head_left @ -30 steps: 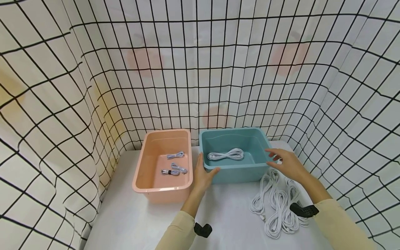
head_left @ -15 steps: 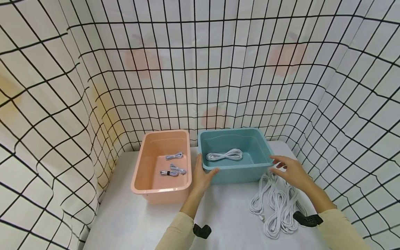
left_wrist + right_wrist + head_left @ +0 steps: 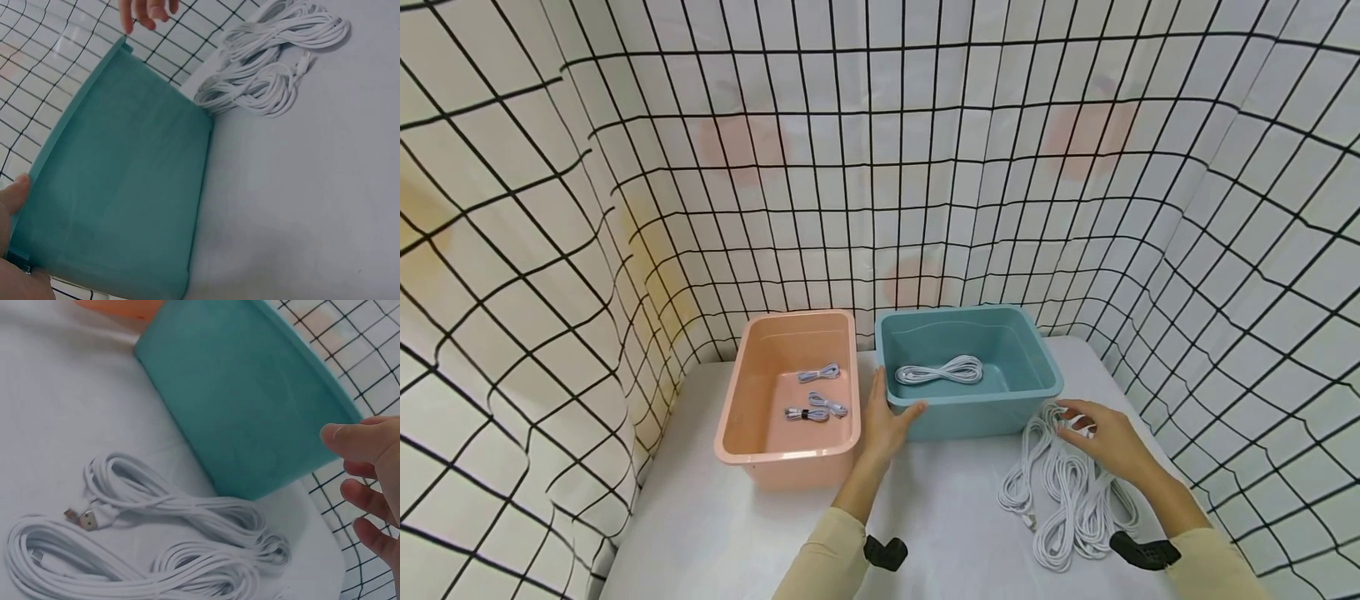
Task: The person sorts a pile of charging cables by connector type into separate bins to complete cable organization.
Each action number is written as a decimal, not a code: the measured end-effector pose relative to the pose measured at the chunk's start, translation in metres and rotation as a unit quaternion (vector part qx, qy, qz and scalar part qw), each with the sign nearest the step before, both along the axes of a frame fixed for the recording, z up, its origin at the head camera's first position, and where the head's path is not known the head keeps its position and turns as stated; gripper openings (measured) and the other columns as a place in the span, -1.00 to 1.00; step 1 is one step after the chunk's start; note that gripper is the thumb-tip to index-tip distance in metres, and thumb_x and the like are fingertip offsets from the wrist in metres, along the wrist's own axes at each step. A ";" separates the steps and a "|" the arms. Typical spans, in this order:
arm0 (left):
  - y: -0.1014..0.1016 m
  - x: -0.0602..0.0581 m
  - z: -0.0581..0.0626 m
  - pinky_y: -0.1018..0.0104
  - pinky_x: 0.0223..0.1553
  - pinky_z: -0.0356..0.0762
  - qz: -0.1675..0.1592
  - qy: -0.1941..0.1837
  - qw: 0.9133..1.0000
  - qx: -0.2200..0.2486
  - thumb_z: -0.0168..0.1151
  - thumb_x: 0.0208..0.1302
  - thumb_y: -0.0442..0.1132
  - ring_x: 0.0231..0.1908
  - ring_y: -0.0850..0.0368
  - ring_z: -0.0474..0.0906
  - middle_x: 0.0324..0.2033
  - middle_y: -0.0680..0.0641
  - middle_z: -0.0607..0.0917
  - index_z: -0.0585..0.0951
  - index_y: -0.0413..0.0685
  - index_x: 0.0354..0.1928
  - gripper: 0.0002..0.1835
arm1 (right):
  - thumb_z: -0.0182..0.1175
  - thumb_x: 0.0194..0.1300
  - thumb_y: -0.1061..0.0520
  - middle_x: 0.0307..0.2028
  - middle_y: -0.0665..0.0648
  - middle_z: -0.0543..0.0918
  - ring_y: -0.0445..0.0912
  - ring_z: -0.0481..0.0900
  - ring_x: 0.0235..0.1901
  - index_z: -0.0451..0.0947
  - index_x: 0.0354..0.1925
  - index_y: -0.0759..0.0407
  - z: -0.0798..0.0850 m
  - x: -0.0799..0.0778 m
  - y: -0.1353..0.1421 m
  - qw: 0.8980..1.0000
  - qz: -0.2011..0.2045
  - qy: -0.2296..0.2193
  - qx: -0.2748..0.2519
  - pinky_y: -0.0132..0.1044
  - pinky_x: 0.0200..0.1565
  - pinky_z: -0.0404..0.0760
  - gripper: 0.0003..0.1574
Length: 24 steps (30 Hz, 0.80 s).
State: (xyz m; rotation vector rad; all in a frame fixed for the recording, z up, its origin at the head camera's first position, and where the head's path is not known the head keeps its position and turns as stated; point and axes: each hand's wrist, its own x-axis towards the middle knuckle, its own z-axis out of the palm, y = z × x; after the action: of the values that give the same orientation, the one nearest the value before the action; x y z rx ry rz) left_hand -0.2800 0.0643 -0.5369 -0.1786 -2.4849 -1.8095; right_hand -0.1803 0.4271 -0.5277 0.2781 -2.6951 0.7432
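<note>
My left hand (image 3: pixel 883 429) lies at the near left corner of a teal bin (image 3: pixel 977 418), fingers straight along its side and thumb reaching over its front wall. In that bin rests one white cable (image 3: pixel 958 369), coiled into a figure-eight bundle. Off the bin's near right corner, my right hand (image 3: pixel 1105 435) hovers with fingers loosely bent and nothing between them. Below it, several coiled white cables (image 3: pixel 1063 492) lie in a heap on the table. The right wrist view shows a USB plug (image 3: pixel 89 520) on one of these coils.
A peach bin (image 3: pixel 797 471) stands left of the teal one, close to my left hand. It holds three small cable bundles (image 3: pixel 829 405). Black wire grid (image 3: pixel 872 183) rises at the back and both sides of the white table (image 3: pixel 962 500).
My right hand has moved off the teal bin's right rim, down and toward me, over the cable heap. My left hand has stayed at the bin's corner.
</note>
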 end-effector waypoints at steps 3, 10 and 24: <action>-0.002 0.000 -0.001 -0.13 0.48 0.05 0.004 0.001 1.000 -0.001 0.57 0.20 -0.16 0.53 -0.23 0.06 0.57 -0.26 0.16 0.10 -0.16 0.63 0.08 | 0.49 0.25 0.20 -0.15 0.19 0.71 0.05 0.68 -0.27 0.59 0.21 0.34 -0.012 0.004 0.003 1.000 -0.011 0.000 0.000 0.00 -0.25 0.68 -0.40; -0.001 -0.002 0.000 -0.10 0.49 0.04 -0.001 0.007 1.000 -0.004 0.57 0.20 -0.13 0.54 -0.22 0.05 0.56 -0.28 0.15 0.10 -0.20 0.62 0.09 | 0.48 0.26 0.17 -0.12 0.24 0.70 0.08 0.67 -0.25 0.58 0.20 0.34 -0.041 0.013 0.013 0.998 -0.041 -0.047 -0.007 -0.05 -0.29 0.67 -0.41; -0.002 -0.001 0.000 -0.15 0.48 0.04 -0.002 0.008 1.000 -0.003 0.56 0.21 -0.14 0.53 -0.24 0.04 0.56 -0.29 0.14 0.11 -0.20 0.62 0.07 | 0.39 0.22 -0.39 0.15 0.49 0.59 0.52 0.45 0.17 0.54 0.24 0.45 -0.083 0.007 0.026 0.964 -0.048 -0.239 0.105 0.45 0.09 0.45 0.04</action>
State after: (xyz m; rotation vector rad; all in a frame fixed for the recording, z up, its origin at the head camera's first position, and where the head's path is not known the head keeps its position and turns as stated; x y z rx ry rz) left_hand -0.2814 0.0625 -0.5367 -0.1980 -2.4800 -1.7958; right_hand -0.1732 0.4530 -0.6110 0.0121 -3.2251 0.5489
